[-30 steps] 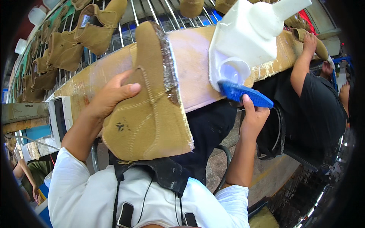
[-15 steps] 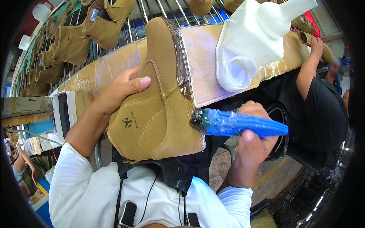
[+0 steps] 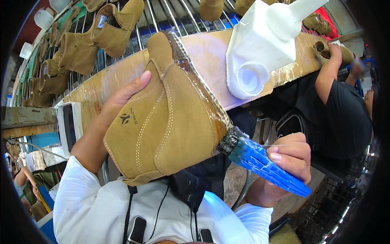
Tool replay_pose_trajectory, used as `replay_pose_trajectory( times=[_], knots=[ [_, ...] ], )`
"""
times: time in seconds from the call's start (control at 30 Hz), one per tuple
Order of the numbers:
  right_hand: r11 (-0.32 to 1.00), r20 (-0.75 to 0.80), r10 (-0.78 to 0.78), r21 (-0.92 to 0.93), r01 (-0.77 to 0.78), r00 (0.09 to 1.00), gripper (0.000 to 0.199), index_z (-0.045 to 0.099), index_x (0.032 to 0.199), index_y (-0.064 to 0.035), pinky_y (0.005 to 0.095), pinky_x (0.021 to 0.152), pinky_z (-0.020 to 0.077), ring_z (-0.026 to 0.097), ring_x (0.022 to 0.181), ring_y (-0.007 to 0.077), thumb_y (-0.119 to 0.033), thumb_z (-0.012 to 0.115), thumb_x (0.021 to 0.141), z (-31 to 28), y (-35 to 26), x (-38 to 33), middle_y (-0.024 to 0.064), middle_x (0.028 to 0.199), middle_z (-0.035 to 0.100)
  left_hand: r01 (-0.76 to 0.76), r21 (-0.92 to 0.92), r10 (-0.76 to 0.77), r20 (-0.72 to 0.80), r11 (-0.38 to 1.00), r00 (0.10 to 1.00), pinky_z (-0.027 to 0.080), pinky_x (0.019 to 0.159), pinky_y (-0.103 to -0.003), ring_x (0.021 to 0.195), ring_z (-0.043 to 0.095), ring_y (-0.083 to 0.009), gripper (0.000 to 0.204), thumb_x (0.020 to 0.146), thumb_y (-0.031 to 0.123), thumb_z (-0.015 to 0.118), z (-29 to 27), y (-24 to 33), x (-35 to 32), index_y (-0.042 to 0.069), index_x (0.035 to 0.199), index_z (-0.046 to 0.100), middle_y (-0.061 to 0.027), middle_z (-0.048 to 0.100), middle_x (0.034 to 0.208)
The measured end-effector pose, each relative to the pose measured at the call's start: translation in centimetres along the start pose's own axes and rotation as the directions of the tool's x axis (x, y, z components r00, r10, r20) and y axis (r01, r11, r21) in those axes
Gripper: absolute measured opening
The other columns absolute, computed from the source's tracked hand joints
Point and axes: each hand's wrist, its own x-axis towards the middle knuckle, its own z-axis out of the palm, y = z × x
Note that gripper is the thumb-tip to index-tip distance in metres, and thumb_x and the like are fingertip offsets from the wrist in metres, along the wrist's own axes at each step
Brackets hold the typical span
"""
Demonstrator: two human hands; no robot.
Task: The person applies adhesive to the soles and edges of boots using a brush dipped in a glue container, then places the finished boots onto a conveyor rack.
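A tan suede ankle boot (image 3: 183,118) lies tilted in front of me, its stitched bottom edge slanting down to the right. Along that edge the leather is dark and wet-looking. My left hand (image 3: 128,89) is closed on the boot's far left side, thumb on top, other fingers hidden beneath. In my right hand (image 3: 292,156) is a blue-handled brush (image 3: 254,158) coated with dried glue. Its dark bristles (image 3: 228,140) touch the boot's lower right corner, at the heel end. A thin strand stretches near my right fingers.
A white plastic container (image 3: 260,44) with a round cup opening (image 3: 249,79) stands on cardboard (image 3: 207,44) beyond the boot. More tan boots (image 3: 118,30) sit on a metal-bar rack at the back left. At right, a co-worker (image 3: 345,110) in black handles another boot.
The boot has turned so its bottom edge slants more to the right. My right hand has moved right and down, and the brush now points down-right at the heel corner.
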Motion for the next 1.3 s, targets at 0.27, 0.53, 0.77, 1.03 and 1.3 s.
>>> replay_pose_trajectory(
  times=[0.27, 0.53, 0.77, 1.03, 1.3],
  knots=[
    [0.981, 0.066, -0.194, 0.038, 0.191, 0.979, 0.027, 0.071, 0.089, -0.0049, 0.0228, 0.058, 0.0467, 0.058, 0.071, 0.0162, -0.018, 0.078, 0.067, -0.8, 0.3, 3.2, 0.0096, 0.087, 0.063, 0.193, -0.251, -0.167, 0.121, 0.949, 0.978, 0.051, 0.09, -0.037, 0.105, 0.061, -0.0248, 0.044, 0.093, 0.032, 0.054, -0.1, 0.2, -1.4, 0.004, 0.127, 0.051, -0.0131, 0.061, 0.117],
    [0.954, 0.092, -0.278, 0.139, 0.264, 0.956, 0.028, 0.072, 0.09, -0.005, 0.0249, 0.065, 0.0465, 0.058, 0.077, 0.0178, -0.02, 0.077, 0.067, -1.1, 0.6, 4.6, 0.0104, 0.09, 0.062, 0.406, -0.326, -0.25, 0.428, 0.854, 0.869, 0.049, 0.092, -0.04, 0.107, 0.06, -0.0267, 0.046, 0.093, 0.034, 0.051, -0.4, -1.4, -1.1, 0.005, 0.129, 0.049, -0.0141, 0.059, 0.12],
    [0.97, -0.067, -0.063, 0.232, 0.077, 0.996, 0.019, 0.073, 0.085, -0.01, 0.0265, 0.068, 0.0454, 0.058, 0.075, 0.0173, -0.015, 0.074, 0.067, 1.4, 0.3, 4.7, 0.0075, 0.085, 0.063, 0.446, -0.34, -0.227, 0.524, 0.828, 0.821, 0.048, 0.093, -0.042, 0.108, 0.06, -0.0284, 0.047, 0.094, 0.035, 0.049, -0.3, -2.8, 0.9, 0.005, 0.13, 0.047, -0.0149, 0.057, 0.122],
    [0.944, -0.015, -0.079, 0.319, 0.079, 0.997, 0.018, 0.072, 0.086, -0.0041, 0.0272, 0.069, 0.0465, 0.061, 0.074, 0.0201, -0.015, 0.07, 0.072, 2.1, 2.2, 3.9, 0.0099, 0.084, 0.065, 0.445, -0.331, -0.249, 0.493, 0.833, 0.834, 0.047, 0.095, -0.045, 0.109, 0.059, -0.0302, 0.049, 0.094, 0.036, 0.047, -2.1, -2.5, -0.3, 0.006, 0.132, 0.045, -0.0158, 0.055, 0.125],
    [0.974, 0.171, 0.16, -0.19, -0.127, 0.972, 0.035, 0.067, 0.101, -0.0032, 0.0346, 0.078, 0.0515, 0.065, 0.088, 0.0306, 0.008, 0.063, 0.068, 4.0, 6.0, 2.5, 0.0171, 0.096, 0.065, 0.502, -0.2, -0.395, 0.406, 0.841, 0.824, 0.045, 0.096, -0.048, 0.111, 0.058, -0.0321, 0.05, 0.095, 0.037, 0.045, -3.2, -1.4, -0.7, 0.007, 0.134, 0.043, -0.0167, 0.054, 0.128]
  ],
)
